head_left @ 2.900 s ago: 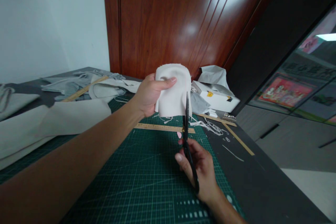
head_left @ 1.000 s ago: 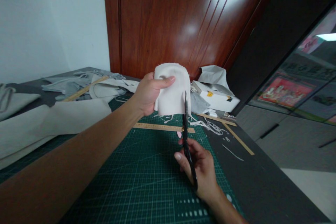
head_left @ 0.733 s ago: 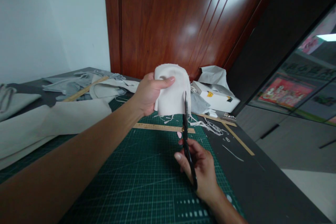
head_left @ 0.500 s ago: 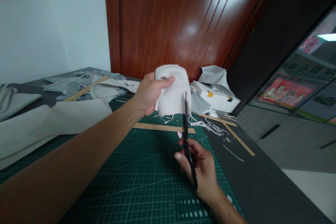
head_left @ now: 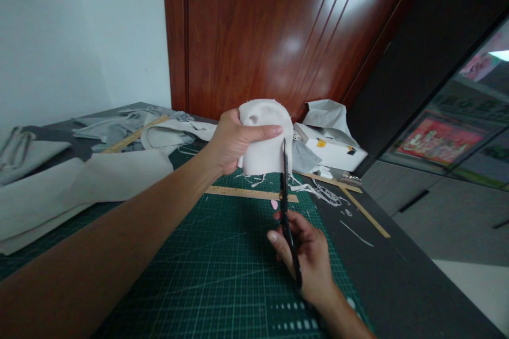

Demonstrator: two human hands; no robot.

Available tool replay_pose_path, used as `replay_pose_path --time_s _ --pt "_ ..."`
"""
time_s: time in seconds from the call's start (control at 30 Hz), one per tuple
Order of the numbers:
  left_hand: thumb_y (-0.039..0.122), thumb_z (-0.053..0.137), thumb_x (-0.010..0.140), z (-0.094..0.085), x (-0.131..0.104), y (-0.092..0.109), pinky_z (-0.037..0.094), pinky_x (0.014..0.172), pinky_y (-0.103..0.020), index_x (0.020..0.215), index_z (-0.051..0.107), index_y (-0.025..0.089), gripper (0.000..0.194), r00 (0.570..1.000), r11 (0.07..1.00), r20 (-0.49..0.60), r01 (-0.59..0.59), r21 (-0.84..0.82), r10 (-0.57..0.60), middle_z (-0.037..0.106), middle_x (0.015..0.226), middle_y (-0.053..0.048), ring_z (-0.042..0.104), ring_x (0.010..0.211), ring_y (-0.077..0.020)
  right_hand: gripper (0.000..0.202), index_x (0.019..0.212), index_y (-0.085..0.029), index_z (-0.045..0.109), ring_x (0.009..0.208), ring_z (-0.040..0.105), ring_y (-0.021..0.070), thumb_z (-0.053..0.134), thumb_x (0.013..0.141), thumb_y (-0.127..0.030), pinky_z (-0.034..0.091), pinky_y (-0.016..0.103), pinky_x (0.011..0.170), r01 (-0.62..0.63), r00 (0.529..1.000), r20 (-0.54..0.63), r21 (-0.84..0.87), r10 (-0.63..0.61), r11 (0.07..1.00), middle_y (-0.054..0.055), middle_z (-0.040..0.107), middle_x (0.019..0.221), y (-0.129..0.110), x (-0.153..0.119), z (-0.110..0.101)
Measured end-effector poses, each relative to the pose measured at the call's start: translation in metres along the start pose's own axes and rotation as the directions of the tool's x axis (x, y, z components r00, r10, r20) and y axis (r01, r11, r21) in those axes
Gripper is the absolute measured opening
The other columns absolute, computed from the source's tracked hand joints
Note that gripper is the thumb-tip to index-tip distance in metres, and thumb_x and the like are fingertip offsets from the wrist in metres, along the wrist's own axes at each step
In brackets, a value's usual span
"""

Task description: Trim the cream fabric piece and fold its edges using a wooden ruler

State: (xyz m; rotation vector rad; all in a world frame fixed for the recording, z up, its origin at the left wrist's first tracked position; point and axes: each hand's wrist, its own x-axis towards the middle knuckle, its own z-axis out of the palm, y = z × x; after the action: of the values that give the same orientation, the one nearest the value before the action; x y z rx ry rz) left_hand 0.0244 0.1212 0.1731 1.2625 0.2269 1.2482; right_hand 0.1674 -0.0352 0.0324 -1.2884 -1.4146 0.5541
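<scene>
My left hand (head_left: 234, 140) grips a white piece of fabric (head_left: 260, 156) with a rounded top, its thumb stretched across the front. The cloth is held up above the green cutting mat (head_left: 207, 254). In my right hand (head_left: 308, 246) is a pair of black scissors (head_left: 284, 185), pointing upward. Their blades lie along the right edge of the fabric, with a narrow strip of cloth to their right. A wooden ruler (head_left: 246, 193) lies on the mat beneath the fabric, and a small pink piece (head_left: 274, 204) lies just below it.
White fabric pieces (head_left: 123, 175) lie at the left. Behind them are grey cloth scraps (head_left: 103, 127) and another ruler (head_left: 135, 135). To the right are a white box (head_left: 334, 148), thin white trimmings (head_left: 324, 193) and wooden strips (head_left: 366, 212). A wooden door (head_left: 254, 37) stands behind the table.
My left thumb has slid to the right across the fabric, nearer the scissors. The scissors stay at the fabric's right edge. The whole view has shifted slightly.
</scene>
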Motion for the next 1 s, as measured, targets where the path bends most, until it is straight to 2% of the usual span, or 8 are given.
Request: replay_pose_path --time_s 0.33,1.0 --pt "0.019 0.095 0.054 -0.0005 0.0023 -0.0025 0.064 0.078 -0.036 0.096 0.075 0.012 0.047 0.990 0.992 -0.095 -0.101 0.075 0.108 0.077 0.099 -0.008 0.072 0.087 -0.0242 0.034 0.114 -0.019 0.070 0.052 0.051 0.0122 0.077 0.094 -0.046 0.044 0.024 0.048 0.023 1.000 -0.003 -0.015 -0.024 1.000 -0.005 0.058 0.065 0.0001 0.0012 0.0004" --pt "0.020 0.094 0.056 0.0046 -0.0018 -0.0018 0.062 0.072 -0.035 0.090 0.073 0.013 0.041 0.997 0.995 -0.049 -0.058 0.085 0.062 0.076 0.094 -0.008 0.070 0.082 -0.0232 0.038 0.115 -0.020 0.068 0.056 0.051 0.0132 0.080 0.092 -0.047 0.043 0.025 0.053 0.030 0.999 0.010 0.082 -0.031 0.996 -0.004 0.059 0.069 0.0031 0.0013 -0.0001"
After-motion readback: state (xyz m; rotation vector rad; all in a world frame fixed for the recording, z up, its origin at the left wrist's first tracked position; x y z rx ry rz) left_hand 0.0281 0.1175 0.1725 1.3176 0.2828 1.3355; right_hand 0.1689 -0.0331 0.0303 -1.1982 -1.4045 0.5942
